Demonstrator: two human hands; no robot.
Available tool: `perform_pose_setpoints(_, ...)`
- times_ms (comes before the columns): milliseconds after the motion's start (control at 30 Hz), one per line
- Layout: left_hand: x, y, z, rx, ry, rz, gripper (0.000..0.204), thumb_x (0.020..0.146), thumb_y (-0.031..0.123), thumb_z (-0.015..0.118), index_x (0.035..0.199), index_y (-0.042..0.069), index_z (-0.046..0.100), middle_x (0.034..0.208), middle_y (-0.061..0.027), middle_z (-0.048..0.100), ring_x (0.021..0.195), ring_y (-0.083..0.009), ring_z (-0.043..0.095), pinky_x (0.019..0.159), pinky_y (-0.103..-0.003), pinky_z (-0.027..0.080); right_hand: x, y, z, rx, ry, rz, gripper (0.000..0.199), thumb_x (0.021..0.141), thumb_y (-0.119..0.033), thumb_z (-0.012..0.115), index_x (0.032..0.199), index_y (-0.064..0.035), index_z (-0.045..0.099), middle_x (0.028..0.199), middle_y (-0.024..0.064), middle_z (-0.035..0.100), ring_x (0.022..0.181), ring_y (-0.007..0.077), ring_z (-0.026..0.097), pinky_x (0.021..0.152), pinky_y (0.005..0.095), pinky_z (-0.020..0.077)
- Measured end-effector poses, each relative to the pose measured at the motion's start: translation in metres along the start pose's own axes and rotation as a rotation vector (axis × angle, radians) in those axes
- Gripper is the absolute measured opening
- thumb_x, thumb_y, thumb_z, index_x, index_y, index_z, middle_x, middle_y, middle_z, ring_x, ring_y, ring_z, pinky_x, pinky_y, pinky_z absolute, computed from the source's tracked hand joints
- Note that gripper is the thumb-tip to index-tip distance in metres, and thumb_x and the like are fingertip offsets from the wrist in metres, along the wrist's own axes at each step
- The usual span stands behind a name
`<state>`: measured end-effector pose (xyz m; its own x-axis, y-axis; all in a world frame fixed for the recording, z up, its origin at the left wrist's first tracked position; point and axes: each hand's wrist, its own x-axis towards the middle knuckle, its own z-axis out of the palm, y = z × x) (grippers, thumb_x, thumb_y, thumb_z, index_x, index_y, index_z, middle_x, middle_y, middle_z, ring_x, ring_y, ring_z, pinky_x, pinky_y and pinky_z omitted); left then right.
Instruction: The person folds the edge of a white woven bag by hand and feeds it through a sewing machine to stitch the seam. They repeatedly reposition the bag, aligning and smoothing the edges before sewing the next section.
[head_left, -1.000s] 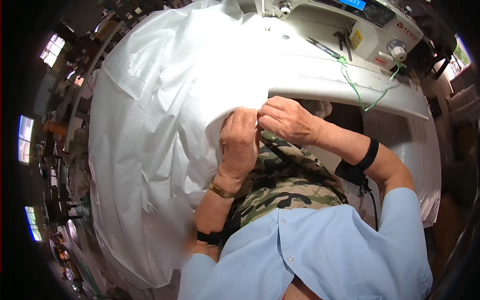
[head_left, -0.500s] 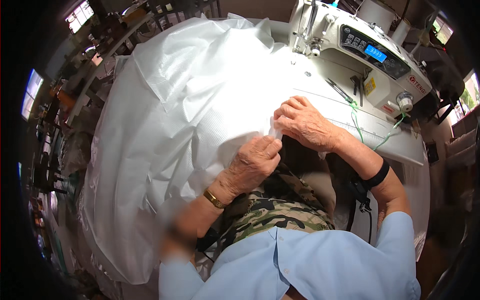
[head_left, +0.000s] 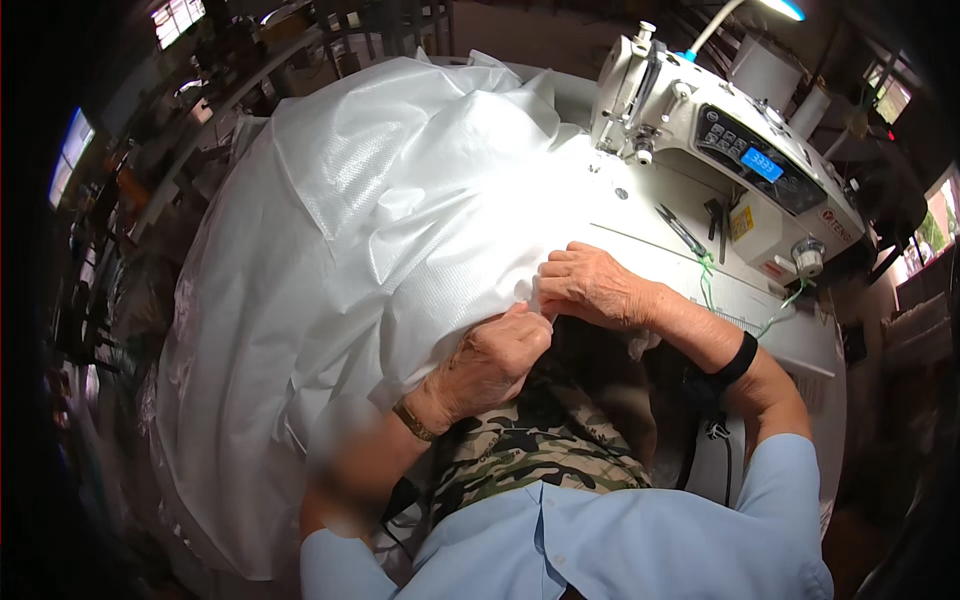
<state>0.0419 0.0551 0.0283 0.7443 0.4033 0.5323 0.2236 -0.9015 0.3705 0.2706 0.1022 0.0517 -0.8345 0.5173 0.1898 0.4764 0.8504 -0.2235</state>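
Observation:
A large sheet of white woven plastic fabric [head_left: 330, 290] spreads in folds over the table and hangs down at the left. At its right edge, above my lap, my left hand [head_left: 497, 358] is closed with the fabric's edge between thumb and fingers. Close beside it, slightly farther away, my right hand [head_left: 592, 288] pinches the same edge, fingers curled. The bit of fabric between the fingertips is mostly hidden by the hands. A white sewing machine [head_left: 730, 140] stands beyond my right hand, touched by neither hand.
Thread snips [head_left: 682, 230] with a green cord [head_left: 708, 280] lie on the machine bed, next to a small dark tool [head_left: 715, 222]. A lamp [head_left: 785, 8] shines over the needle area. Thread cones [head_left: 765, 68] stand behind the machine. A dark chair [head_left: 380, 30] is at the back.
The view has shifted, so the machine and table sit lower in the picture. Both hands still grip the fabric edge, now closer together, with less fabric showing between the fingertips.

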Motion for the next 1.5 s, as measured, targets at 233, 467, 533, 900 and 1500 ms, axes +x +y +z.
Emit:
perform_pose_setpoints(233, -0.01, -0.008, 0.0, -0.278, 0.185, -0.263, 0.02, 0.085, -0.01, 0.059, 0.103, -0.002, 0.062, 0.093, -0.0148, 0.065, 0.085, -0.0354, 0.065, 0.105, -0.048, 0.046, 0.003, 0.023, 0.008, 0.045, 0.108, -0.008, 0.027, 0.081, -0.03, 0.076, 0.083, -0.0118, 0.056, 0.082, 0.0032, 0.056, 0.081, 0.0231, 0.057, 0.073, 0.0373, 0.0439)
perform_pose_setpoints(467, -0.02, -0.018, -0.001, -0.366, 0.15, -0.345, 0.024, 0.085, -0.012, 0.059, 0.106, -0.001, 0.065, 0.102, -0.0091, 0.07, 0.099, -0.0276, 0.068, 0.112, -0.05, 0.042, 0.007, 0.053, 0.002, 0.024, 0.145, 0.013, 0.036, 0.079, -0.041, 0.076, 0.081, -0.0109, 0.056, 0.078, 0.0047, 0.054, 0.076, 0.0248, 0.058, 0.07, 0.0372, 0.0447)
perform_pose_setpoints(533, -0.019, -0.018, -0.005, -0.375, 0.147, -0.351, 0.023, 0.086, -0.012, 0.059, 0.105, -0.001, 0.065, 0.104, -0.0088, 0.07, 0.101, -0.0265, 0.068, 0.112, -0.049, 0.042, 0.005, 0.058, 0.0, 0.091, 0.179, 0.029, 0.041, 0.078, -0.046, 0.075, 0.076, -0.0107, 0.054, 0.077, 0.0041, 0.053, 0.075, 0.0247, 0.057, 0.071, 0.0367, 0.0434)
perform_pose_setpoints(900, -0.023, -0.02, 0.001, -0.398, 0.115, -0.357, 0.022, 0.085, -0.011, 0.06, 0.104, -0.001, 0.066, 0.105, -0.0107, 0.07, 0.104, -0.0271, 0.068, 0.112, -0.05, 0.041, -0.001, 0.095, -0.008, -0.014, 0.23, 0.206, 0.049, 0.076, -0.057, 0.069, 0.083, -0.01, 0.059, 0.079, 0.0018, 0.057, 0.084, 0.0221, 0.06, 0.085, 0.0379, 0.0427)
perform_pose_setpoints(1500, 0.003, 0.008, 0.043, -0.091, 0.083, -0.088, 0.012, 0.076, -0.007, 0.058, 0.088, -0.004, 0.058, 0.092, -0.018, 0.066, 0.092, -0.0315, 0.068, 0.111, -0.058, 0.037, -0.033, 0.048, 0.01, -0.173, 0.411, 0.622, 0.048, 0.088, -0.047, 0.068, 0.109, -0.0032, 0.065, 0.13, 0.0181, 0.058, 0.12, 0.0318, 0.054, 0.1, 0.0442, 0.0438)
